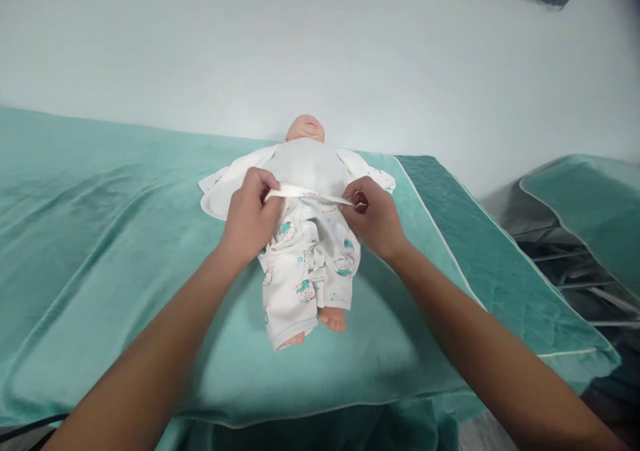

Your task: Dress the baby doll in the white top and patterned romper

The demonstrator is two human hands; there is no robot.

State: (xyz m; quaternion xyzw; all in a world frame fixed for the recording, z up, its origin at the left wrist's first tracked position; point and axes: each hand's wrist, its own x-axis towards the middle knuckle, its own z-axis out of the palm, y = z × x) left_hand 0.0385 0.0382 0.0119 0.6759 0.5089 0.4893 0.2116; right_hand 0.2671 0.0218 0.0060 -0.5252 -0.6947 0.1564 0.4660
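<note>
A baby doll [306,128] lies on its back, its head toward the wall and its feet toward me. It wears a white top [305,161] and white printed trousers [295,284], with one foot [334,318] showing well below a cuff and the other partly covered. My left hand [253,214] pinches one side of the trousers' waistband, and my right hand [373,214] pinches the other side. Between them the waistband is stretched taut across the doll's belly. The fingertips are partly hidden by the cloth.
A green cover [125,237] spreads under the doll, with folds at the left. To the right lies a darker quilted green cloth [500,271]. Beyond it are metal bars [575,284] and another green cloth [595,204]. A white wall [250,51] stands behind.
</note>
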